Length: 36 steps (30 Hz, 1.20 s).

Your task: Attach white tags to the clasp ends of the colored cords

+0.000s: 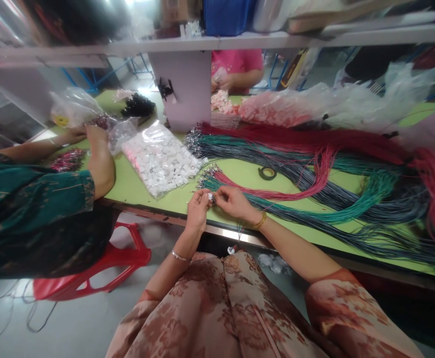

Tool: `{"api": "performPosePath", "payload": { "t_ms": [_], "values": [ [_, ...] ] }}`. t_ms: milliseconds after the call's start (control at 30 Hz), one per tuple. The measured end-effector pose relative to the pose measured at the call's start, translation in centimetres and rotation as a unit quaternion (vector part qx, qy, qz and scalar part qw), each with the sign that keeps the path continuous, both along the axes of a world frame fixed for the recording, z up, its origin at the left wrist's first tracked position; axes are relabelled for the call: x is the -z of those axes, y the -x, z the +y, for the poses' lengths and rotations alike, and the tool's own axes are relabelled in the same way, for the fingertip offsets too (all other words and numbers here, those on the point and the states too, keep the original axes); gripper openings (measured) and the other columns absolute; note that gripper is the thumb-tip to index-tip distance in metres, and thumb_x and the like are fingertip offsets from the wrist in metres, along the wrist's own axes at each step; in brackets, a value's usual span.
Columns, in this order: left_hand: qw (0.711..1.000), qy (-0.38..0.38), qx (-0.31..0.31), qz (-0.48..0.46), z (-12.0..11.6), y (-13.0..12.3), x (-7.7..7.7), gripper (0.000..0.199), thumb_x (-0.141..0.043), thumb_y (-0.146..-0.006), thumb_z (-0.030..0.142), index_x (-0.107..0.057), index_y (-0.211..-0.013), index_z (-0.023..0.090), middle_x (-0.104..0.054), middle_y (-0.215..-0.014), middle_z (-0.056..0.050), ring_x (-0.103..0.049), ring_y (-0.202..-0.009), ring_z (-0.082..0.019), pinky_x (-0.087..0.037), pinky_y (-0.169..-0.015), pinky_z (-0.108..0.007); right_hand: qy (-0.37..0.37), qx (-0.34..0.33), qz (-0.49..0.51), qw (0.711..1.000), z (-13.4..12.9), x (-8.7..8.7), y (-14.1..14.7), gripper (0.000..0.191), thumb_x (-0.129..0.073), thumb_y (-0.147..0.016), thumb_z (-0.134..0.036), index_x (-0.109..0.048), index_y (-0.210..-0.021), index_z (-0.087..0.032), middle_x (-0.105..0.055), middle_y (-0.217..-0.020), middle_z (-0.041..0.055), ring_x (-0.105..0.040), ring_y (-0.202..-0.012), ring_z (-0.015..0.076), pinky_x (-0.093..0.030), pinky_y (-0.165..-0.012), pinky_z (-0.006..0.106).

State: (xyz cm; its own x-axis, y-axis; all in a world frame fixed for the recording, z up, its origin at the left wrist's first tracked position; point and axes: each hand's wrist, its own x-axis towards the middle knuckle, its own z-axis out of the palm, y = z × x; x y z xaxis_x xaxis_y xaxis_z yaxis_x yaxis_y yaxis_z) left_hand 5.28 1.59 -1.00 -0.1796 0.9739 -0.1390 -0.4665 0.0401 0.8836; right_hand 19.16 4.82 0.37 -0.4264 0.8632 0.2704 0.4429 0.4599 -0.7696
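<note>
My left hand (198,209) pinches a small white connector (210,197) above the front edge of the green table. Close beside it on the right, my right hand (233,203) has its fingers closed at the connector; a wire end between them is too small to make out. Behind my hands lie bundles of red wires (277,193), green wires (381,191) and dark wires (337,196), their metal-tipped ends to the left. A clear bag of white connectors (161,159) rests left of the wire ends. Another white connector (231,250) with wires hangs at my lap.
A black tape roll (267,173) lies among the wires. At the left, a person in green (34,214) sits on a red stool (128,258). Bags of pink parts (277,110) lie behind, under a shelf (128,47). Across the table is a person in pink (240,67).
</note>
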Motion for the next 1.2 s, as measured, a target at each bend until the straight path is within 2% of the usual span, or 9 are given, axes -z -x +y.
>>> {"api": "performPosePath", "payload": {
  "t_ms": [133,233,367,500,767,867,1033,1100,1200],
  "values": [
    [1.0,-0.013,0.012,0.024,0.3,-0.6,0.1,0.028,-0.076,-0.069,0.034,-0.062,-0.087,0.017,-0.062,-0.071,0.002,-0.049,-0.058,-0.007,-0.039,-0.059,-0.021,-0.02,0.006,-0.05,0.999,0.4,-0.2,-0.6,0.019,-0.054,-0.082,-0.028,-0.055,-0.066,-0.017,-0.058,-0.063,0.0003,-0.044,-0.056,0.0107,-0.029,-0.056,0.024],
    [1.0,0.017,0.012,0.009,0.9,-0.6,0.3,0.026,-0.075,-0.069,0.031,-0.062,-0.086,0.017,-0.065,-0.077,0.0,-0.051,-0.06,-0.007,-0.039,-0.059,-0.021,0.011,0.011,-0.035,0.999,3.0,-0.4,-1.5,0.023,-0.05,-0.086,-0.032,-0.06,-0.072,-0.016,-0.063,-0.068,0.0012,-0.049,-0.061,0.0118,-0.035,-0.06,0.023],
    [0.999,0.049,0.004,-0.012,1.7,-0.1,0.6,0.023,-0.074,-0.069,0.029,-0.061,-0.083,0.016,-0.067,-0.083,-0.002,-0.053,-0.062,-0.006,-0.041,-0.062,-0.02,0.04,0.159,-0.103,0.981,8.2,0.2,-2.2,0.019,-0.055,-0.083,-0.03,-0.066,-0.08,-0.015,-0.069,-0.078,0.0045,-0.056,-0.071,0.0147,-0.038,-0.067,0.025],
    [0.998,0.055,0.012,-0.025,2.0,0.5,1.1,0.026,-0.077,-0.065,0.029,-0.062,-0.082,0.016,-0.067,-0.084,-0.003,-0.054,-0.063,-0.007,-0.041,-0.061,-0.02,0.102,0.2,-0.185,0.957,10.8,1.4,-1.7,0.02,-0.058,-0.081,-0.034,-0.069,-0.083,-0.017,-0.071,-0.083,0.0054,-0.057,-0.071,0.0158,-0.037,-0.064,0.025],
    [0.998,0.055,0.023,-0.024,2.0,0.6,1.6,0.026,-0.077,-0.065,0.028,-0.063,-0.083,0.016,-0.068,-0.084,-0.003,-0.056,-0.064,-0.007,-0.041,-0.061,-0.021,0.09,0.174,-0.187,0.963,11.0,1.8,-1.6,0.022,-0.056,-0.082,-0.032,-0.069,-0.086,-0.015,-0.071,-0.085,0.0066,-0.055,-0.07,0.0146,-0.037,-0.064,0.024],
    [0.997,0.059,0.027,-0.029,2.0,0.7,1.5,0.027,-0.078,-0.065,0.028,-0.063,-0.084,0.016,-0.069,-0.084,-0.003,-0.057,-0.064,-0.007,-0.04,-0.06,-0.021,0.098,0.16,-0.194,0.963,11.1,1.9,-1.6,0.018,-0.054,-0.081,-0.027,-0.068,-0.08,-0.016,-0.07,-0.083,0.006,-0.055,-0.07,0.0148,-0.037,-0.065,0.024],
    [0.997,0.065,0.032,-0.028,1.9,0.9,1.3,0.027,-0.078,-0.066,0.029,-0.063,-0.084,0.015,-0.069,-0.085,-0.004,-0.057,-0.064,-0.008,-0.04,-0.061,-0.021,0.03,0.211,-0.165,0.963,10.3,1.5,-2.6,0.015,-0.049,-0.081,-0.024,-0.062,-0.078,-0.016,-0.066,-0.078,0.0053,-0.05,-0.069,0.0154,-0.035,-0.064,0.026],
    [0.997,0.068,0.029,-0.035,1.9,0.8,1.3,0.027,-0.078,-0.066,0.028,-0.064,-0.084,0.015,-0.069,-0.085,-0.004,-0.056,-0.064,-0.008,-0.04,-0.061,-0.021,0.006,0.208,-0.123,0.97,9.6,1.1,-3.0,0.014,-0.048,-0.081,-0.025,-0.058,-0.077,-0.017,-0.063,-0.075,0.004,-0.048,-0.067,0.0152,-0.035,-0.065,0.026],
    [0.996,0.062,0.029,-0.054,1.9,0.6,1.2,0.026,-0.079,-0.066,0.027,-0.064,-0.084,0.015,-0.069,-0.085,-0.004,-0.056,-0.065,-0.008,-0.04,-0.062,-0.021,0.009,0.15,0.03,0.988,8.1,0.3,-2.8,0.014,-0.048,-0.082,-0.03,-0.053,-0.074,-0.019,-0.058,-0.071,0.0007,-0.047,-0.067,0.0142,-0.038,-0.067,0.026]
  ]
}}
